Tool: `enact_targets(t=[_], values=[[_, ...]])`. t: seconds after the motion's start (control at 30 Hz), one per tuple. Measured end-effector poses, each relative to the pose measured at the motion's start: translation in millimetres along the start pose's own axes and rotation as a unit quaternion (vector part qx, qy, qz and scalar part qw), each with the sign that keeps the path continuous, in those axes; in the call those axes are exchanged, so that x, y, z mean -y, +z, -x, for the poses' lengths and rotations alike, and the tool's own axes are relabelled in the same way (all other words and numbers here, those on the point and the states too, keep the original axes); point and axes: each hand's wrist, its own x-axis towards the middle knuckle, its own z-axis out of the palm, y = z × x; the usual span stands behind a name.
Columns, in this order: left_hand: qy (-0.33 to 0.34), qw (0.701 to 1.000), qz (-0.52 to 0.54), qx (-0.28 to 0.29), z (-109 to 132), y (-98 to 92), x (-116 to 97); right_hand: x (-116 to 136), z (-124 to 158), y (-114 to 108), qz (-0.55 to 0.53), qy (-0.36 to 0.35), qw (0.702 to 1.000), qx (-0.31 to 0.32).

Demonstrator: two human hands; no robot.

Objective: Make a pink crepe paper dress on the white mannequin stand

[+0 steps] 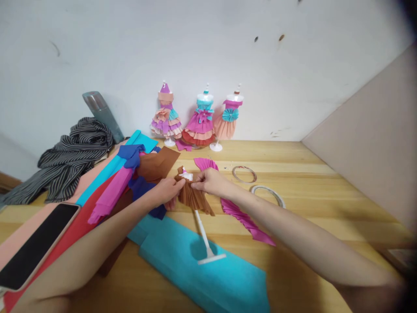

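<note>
Head: wooden table (319, 182), white wall (124, 48)

Left hand (167, 190) and right hand (209, 181), with forearms, bare

Left forearm (100, 250): bare, entering at lower left, slanting up and across toward the middle. Left wrist (152, 198): almost straight. Left hand: back turned upward, leading digits pointing right and pressed in a pinch, remaining fingers (170, 203) curled beneath, partly hidden.

Right forearm (280, 224): bare, entering at lower right, slanting up and leftward. Right wrist (232, 191): nearly in line with the arm. Right hand: back turned upward, knuckles bent, digits pointing left, tips drawn together in a pinch, other digits folded and mostly out of sight.

Hands: level, facing, near each other, tips apart by a narrow gap.
</note>
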Motion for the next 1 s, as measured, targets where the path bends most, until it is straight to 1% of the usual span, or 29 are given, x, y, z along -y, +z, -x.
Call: enact_targets(t=[0.1,0.23,0.33,0.37,0.4,0.43,0.5,0.53,0.57,0.6,0.63,0.67,0.7,0.73,0.77,0.83,0.93,1.0], values=[[-0.005,1.0,0.001,0.002,8,-4.9,1,13,-2,3,-0.018,0.017,0.999,0.039],[-0.02,1.0,0.012,0.007,14,-13.5,5,33,-3,16,-0.068,0.037,0.99,0.119],[-0.024,1.0,0.016,0.004,14,-19.6,11,45,0,22,-0.142,0.048,0.967,0.208],[-0.025,1.0,0.012,-0.001,15,-21.0,14,47,2,21,-0.165,0.043,0.959,0.227],[-0.027,1.0,0.002,-0.008,15,-22.2,16,48,4,18,-0.18,0.03,0.955,0.232],[-0.032,0.999,-0.013,-0.016,16,-23.1,18,47,7,13,-0.181,0.011,0.959,0.22],[-0.036,0.997,-0.058,-0.036,19,-24.7,20,42,11,-5,-0.152,-0.025,0.975,0.157],[-0.022,0.994,-0.093,-0.051,22,-25.5,21,37,14,-15,-0.132,-0.038,0.984,0.117],[0.0,0.987,-0.141,-0.073,25,-26.4,21,31,16,-27,-0.109,-0.046,0.989,0.091],[0.031,0.975,-0.196,-0.101,28,-27.3,20,23,19,-38,-0.086,-0.047,0.992,0.075],[0.062,0.952,-0.269,-0.135,32,-28.3,18,14,22,-47,-0.06,-0.045,0.996,0.058],[0.076,0.923,-0.336,-0.17,36,-29.0,15,4,27,-56,-0.018,-0.046,0.997,0.053],[0.069,0.9,-0.385,-0.193,41,-29.6,12,-6,32,-62,0.033,-0.049,0.998,0.034],[0.063,0.884,-0.416,-0.202,45,-29.8,8,-16,39,-65,0.088,-0.039,0.995,0.013],[0.063,0.875,-0.433,-0.205,50,-29.6,4,-27,46,-67,0.13,-0.024,0.991,0.004],[0.089,0.872,-0.437,-0.202,61,-28.0,-4,-46,62,-65,0.167,0.006,0.986,0.009],[0.121,0.895,-0.39,-0.179,75,-23.6,-16,-66,86,-58,0.192,0.019,0.981,-0.013],[0.134,0.913,-0.353,-0.158,80,-20.9,-23,-71,94,-56,0.189,0.01,0.982,-0.026]])
